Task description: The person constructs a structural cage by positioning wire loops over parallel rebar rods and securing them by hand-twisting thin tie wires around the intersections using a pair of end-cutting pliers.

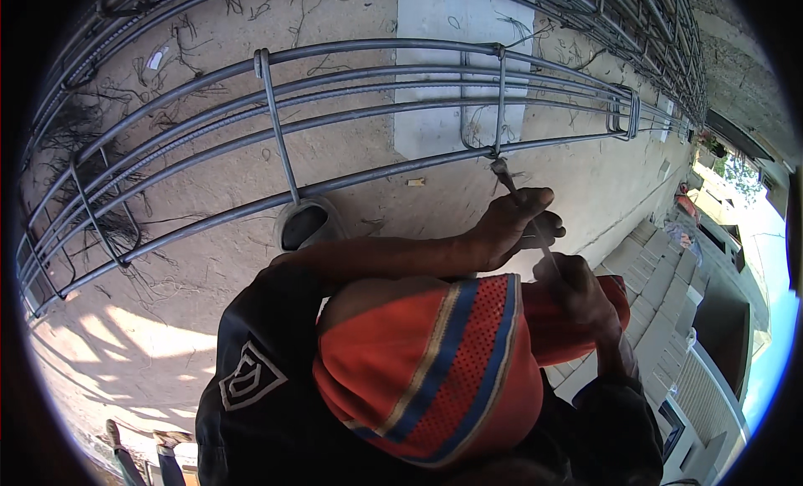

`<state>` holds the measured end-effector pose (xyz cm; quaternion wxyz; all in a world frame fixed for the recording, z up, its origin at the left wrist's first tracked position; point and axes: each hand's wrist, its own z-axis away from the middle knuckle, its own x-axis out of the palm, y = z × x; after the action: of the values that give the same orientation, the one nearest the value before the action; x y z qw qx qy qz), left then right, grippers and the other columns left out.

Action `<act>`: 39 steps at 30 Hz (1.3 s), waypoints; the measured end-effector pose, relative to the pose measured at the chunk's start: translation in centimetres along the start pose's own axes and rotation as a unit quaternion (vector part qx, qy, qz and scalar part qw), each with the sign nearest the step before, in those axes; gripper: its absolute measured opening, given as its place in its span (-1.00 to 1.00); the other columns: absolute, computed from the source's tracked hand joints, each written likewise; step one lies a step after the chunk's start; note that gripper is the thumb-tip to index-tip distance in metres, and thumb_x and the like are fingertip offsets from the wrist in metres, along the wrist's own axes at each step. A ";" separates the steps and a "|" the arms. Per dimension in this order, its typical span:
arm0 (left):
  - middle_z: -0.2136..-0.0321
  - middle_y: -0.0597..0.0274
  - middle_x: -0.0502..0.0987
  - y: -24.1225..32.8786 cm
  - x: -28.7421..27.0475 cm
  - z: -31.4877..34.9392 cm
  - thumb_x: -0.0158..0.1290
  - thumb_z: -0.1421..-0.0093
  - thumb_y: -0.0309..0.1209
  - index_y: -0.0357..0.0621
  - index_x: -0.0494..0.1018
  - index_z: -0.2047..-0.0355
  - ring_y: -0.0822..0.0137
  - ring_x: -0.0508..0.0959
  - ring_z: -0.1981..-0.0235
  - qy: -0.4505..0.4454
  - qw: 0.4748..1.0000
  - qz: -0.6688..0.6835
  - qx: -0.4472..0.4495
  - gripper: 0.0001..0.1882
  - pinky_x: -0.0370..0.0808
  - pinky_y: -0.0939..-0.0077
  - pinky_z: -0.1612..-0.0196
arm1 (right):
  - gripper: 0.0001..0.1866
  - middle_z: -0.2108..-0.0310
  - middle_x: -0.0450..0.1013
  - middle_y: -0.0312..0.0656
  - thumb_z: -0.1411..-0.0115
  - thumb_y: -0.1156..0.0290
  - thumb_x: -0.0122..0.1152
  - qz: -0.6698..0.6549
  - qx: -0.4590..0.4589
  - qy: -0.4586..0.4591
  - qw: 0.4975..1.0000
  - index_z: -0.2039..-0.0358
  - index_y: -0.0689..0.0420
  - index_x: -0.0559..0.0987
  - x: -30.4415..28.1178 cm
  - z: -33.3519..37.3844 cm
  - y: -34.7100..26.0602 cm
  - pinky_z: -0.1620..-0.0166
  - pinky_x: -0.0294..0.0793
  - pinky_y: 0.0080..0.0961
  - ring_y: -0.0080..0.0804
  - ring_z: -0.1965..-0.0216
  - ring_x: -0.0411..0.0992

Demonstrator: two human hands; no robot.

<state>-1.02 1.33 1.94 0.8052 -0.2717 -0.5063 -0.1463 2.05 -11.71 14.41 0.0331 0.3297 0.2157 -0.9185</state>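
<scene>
My left hand point(512, 227) is curled round the shaft of a slender metal tool point(505, 175), thumb pointing right. Lower down and to the right, my right hand point(577, 289) closes on the tool's other end, slightly blurred. The tool's head meets the near bar of a long rebar cage point(368, 175), at the joint where an upright stirrup point(501, 101) crosses it. Any wire at that joint is too small to make out clearly. Red cloth point(443, 360) with blue and tan stripes lies below my hands, between my black sleeves.
More rebar cages point(611, 26) are stacked at the far right. Thin wire offcuts point(75, 135) litter the concrete floor on the left. A dark, open-topped container point(308, 227) stands against the cage. Grey blocks or tiles point(644, 277) lie on the right. Another person's legs point(146, 457) show lower left.
</scene>
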 end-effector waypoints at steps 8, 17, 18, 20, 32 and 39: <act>0.48 0.16 0.47 0.3 -0.1 -2.3 0.11 -0.09 0.00 -0.14 0.39 0.46 0.23 0.55 0.29 -0.033 0.998 -0.017 -0.042 -0.58 0.53 0.24 0.19 | -0.56 0.49 0.48 -0.14 0.10 0.24 0.40 0.136 0.091 0.108 0.981 0.29 0.19 0.43 -0.1 2.2 -3.9 0.51 0.44 -0.42 -0.32 0.52 0.50; 0.71 0.36 0.31 0.3 -1.0 -0.4 -0.09 -0.17 0.13 -0.22 0.42 0.30 0.54 0.26 0.77 -0.008 0.981 -0.164 -0.100 -0.43 0.10 0.64 0.75 | -0.59 0.62 0.42 -0.29 -0.23 0.16 0.02 -0.263 0.291 0.014 0.920 0.18 0.30 0.53 -3.1 2.2 -2.2 0.54 0.32 -0.69 -0.67 0.63 0.32; 0.74 0.40 0.26 0.4 -1.2 0.0 -0.13 -0.18 0.15 -0.19 0.43 0.23 0.59 0.19 0.79 0.015 0.978 -0.155 -0.142 -0.42 0.02 0.64 0.75 | -0.59 0.62 0.42 -0.29 -0.23 0.16 0.02 -0.264 0.291 0.012 0.920 0.18 0.30 0.53 -3.1 2.2 -2.2 0.54 0.32 -0.69 -0.67 0.63 0.32; 0.74 0.41 0.22 0.5 -0.9 0.6 -0.17 -0.20 0.15 -0.07 0.39 0.09 0.61 0.17 0.79 0.014 0.976 -0.166 -0.142 -0.43 0.03 0.71 0.75 | -0.66 0.70 0.34 -0.35 -0.24 0.28 -0.02 -0.266 0.326 0.011 0.907 0.16 0.29 0.52 -3.1 2.2 -2.2 0.63 0.20 -0.73 -0.68 0.71 0.23; 0.66 0.41 0.28 1.0 -0.6 1.0 -0.18 -0.18 0.19 -0.03 0.33 0.24 0.57 0.30 0.65 -0.013 0.990 -0.102 -0.098 -0.47 0.17 0.66 0.70 | -0.74 0.74 0.30 -0.39 -0.18 0.33 0.07 -0.283 0.308 -0.027 0.908 0.21 0.21 0.58 -3.8 1.8 -2.8 0.62 0.18 -0.70 -0.72 0.70 0.24; 0.52 0.31 0.40 0.4 -0.1 1.3 -0.21 -0.24 0.11 -0.16 0.38 0.26 0.54 0.35 0.59 -0.100 0.961 -0.249 0.061 -0.46 0.34 0.67 0.51 | -0.66 0.55 0.45 -0.32 -0.19 0.30 0.03 -0.428 0.227 -0.034 0.874 0.14 0.29 0.49 1.0 2.0 -4.3 0.43 0.33 -0.62 -0.62 0.51 0.38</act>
<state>-1.88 2.39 2.18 0.7039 -0.1003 -0.6436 -0.2832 -0.75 -8.55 16.80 -0.4312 0.1725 0.1202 -0.8774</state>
